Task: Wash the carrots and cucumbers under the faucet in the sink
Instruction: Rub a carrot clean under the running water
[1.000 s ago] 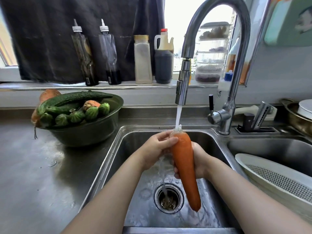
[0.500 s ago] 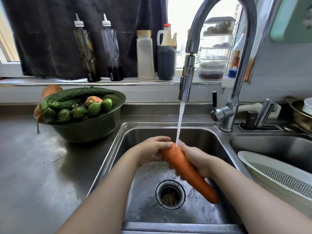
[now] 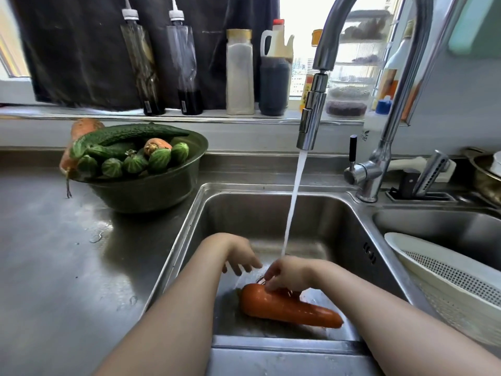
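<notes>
A large orange carrot [image 3: 292,308] lies low in the steel sink [image 3: 339,229], thick end to the left. My right hand [image 3: 290,274] is over that thick end, bent fingertips touching its top. My left hand [image 3: 240,256] hovers just left of it, fingers loose and apart, holding nothing. Water [image 3: 294,202] runs from the faucet [image 3: 311,115] and lands by the back of my right hand. A dark green bowl [image 3: 151,191] on the left counter holds several cucumbers [image 3: 130,132] and two carrots [image 3: 81,126].
A white colander [image 3: 447,283] leans in the second basin at right. The faucet lever [image 3: 352,153] and a knife holder [image 3: 423,180] stand behind the sink. Bottles [image 3: 240,71] line the window ledge. The counter [image 3: 54,267] at left is wet.
The carrot has gone from upright under the stream down to the sink floor, lying almost flat. My left hand has let go of it, and my right hand's grip has loosened to fingertips.
</notes>
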Available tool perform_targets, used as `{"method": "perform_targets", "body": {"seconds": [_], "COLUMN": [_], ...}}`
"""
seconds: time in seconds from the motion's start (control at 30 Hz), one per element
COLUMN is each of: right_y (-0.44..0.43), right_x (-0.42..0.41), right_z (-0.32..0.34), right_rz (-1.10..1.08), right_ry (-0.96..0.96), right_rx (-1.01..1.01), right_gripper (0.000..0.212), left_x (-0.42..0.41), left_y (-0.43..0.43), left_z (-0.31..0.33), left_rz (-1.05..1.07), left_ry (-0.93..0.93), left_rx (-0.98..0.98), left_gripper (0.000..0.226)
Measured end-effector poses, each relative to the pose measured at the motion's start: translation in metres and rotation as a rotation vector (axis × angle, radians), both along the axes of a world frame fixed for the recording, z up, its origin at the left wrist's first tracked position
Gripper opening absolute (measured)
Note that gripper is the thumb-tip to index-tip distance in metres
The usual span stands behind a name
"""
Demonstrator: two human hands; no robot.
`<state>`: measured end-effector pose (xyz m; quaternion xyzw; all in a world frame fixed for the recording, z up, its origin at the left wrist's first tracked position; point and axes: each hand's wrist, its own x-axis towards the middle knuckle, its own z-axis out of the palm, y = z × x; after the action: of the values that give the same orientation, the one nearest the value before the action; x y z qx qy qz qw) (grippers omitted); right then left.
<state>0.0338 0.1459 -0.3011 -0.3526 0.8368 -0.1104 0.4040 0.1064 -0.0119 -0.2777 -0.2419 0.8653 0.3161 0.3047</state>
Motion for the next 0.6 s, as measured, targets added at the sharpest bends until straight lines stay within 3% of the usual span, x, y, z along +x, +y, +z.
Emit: {"method": "perform_targets", "body": {"seconds": [0.1,0.27,0.43,0.6], "right_y": [0.0,-0.003,-0.014,-0.036], "right_x": [-0.001,0.003,0.007,0.021], "right_z": [0.01,0.052,0.111,0.182], "right_rz": [-0.116,-0.088,-0.147,-0.093], "right_ry": [-0.097,0.007,0.129,0.261], "right_rx": [-0.101,-0.16,-0.333,-0.425], "right_gripper": [0.033,0.019,0.024,0.023], "left_x": [0.002,0.004,0.014,0.041], "left_y": [0.008,0.015,0.027,0.02], "left_z": [0.014,0.051,0.108,0.189], "left_rz": [0.002,0.029,0.096,0.085], "left_ry": [0.118,0.263,0.503,0.656], "left_rx": [-0.071,-0.128,-0.122,-0.289], "left_gripper": [0.039,0.028,0.025,0.027]}}
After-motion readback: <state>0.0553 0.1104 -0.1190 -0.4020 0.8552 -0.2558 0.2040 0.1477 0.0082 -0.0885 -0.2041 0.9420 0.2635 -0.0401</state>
